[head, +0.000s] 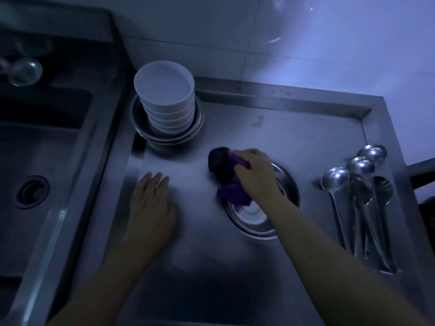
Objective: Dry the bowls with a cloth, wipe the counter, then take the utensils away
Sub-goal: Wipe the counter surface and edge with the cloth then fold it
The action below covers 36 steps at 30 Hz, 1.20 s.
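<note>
My right hand grips a purple cloth and holds it against the steel counter, over the far-left rim of a shallow steel bowl lying in the middle. My left hand rests flat on the counter to the left, fingers straight, holding nothing. A stack of several white bowls stands in steel bowls at the counter's back left. Several steel ladles and spoons lie side by side along the right edge.
A deep steel sink with a round drain lies to the left, past a raised rim. A tiled wall runs behind the counter. The scene is dim.
</note>
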{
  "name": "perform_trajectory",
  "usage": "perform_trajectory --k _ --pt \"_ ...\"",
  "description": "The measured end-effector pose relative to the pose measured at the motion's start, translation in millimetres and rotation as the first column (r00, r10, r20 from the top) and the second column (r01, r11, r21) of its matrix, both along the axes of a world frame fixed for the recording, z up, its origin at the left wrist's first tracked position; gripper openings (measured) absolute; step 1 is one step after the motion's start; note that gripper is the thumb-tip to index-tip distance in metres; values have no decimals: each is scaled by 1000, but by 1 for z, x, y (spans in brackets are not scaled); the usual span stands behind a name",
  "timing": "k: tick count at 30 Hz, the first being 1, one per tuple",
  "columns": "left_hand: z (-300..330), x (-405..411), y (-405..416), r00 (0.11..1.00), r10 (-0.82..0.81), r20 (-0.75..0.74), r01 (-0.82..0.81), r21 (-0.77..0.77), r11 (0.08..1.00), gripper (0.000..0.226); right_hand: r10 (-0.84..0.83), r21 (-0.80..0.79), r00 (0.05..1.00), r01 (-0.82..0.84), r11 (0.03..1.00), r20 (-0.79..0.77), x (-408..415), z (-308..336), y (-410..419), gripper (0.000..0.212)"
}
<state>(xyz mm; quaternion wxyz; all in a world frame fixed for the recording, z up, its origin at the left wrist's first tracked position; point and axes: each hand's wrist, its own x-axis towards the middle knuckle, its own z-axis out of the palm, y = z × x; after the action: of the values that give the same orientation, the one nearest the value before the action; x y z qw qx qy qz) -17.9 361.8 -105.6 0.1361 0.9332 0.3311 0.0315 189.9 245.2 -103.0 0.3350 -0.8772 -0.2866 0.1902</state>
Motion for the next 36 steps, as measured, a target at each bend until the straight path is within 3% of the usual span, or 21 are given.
perform_trajectory --k 3,4,10,15,21,25,30,33,36 --pt "-1 -13 9 998 46 52 -46 1 999 46 288 -358 953 -239 903 92 -8 -36 27 52" --pt "-3 -18 11 996 68 57 -67 -12 998 45 354 -412 925 -272 870 138 -15 -48 30 57" --pt "-9 -35 16 969 211 128 -196 -119 973 43 543 -446 770 -378 811 335 -70 -60 22 62" --pt "-3 -28 7 953 273 132 -248 -179 952 42 757 -429 574 -625 652 313 -138 -51 4 57" --pt "5 -14 -7 984 137 115 -117 -163 980 45 865 -471 403 -727 500 297 -182 -52 -60 52" --pt "5 -7 -10 990 113 90 -98 -160 982 44 814 -462 510 -671 579 280 -167 -47 -121 59" --pt "1 -20 -4 999 17 30 -13 -116 993 44 504 -544 843 -337 769 189 -118 -29 -189 58" --pt "0 -42 6 1000 -1 2 1 -89 996 45 318 -626 934 -149 765 166 -111 -23 -218 64" --pt "-2 -69 18 999 32 -1 -32 -67 997 42 292 -677 947 -125 725 138 -127 -21 -224 64"
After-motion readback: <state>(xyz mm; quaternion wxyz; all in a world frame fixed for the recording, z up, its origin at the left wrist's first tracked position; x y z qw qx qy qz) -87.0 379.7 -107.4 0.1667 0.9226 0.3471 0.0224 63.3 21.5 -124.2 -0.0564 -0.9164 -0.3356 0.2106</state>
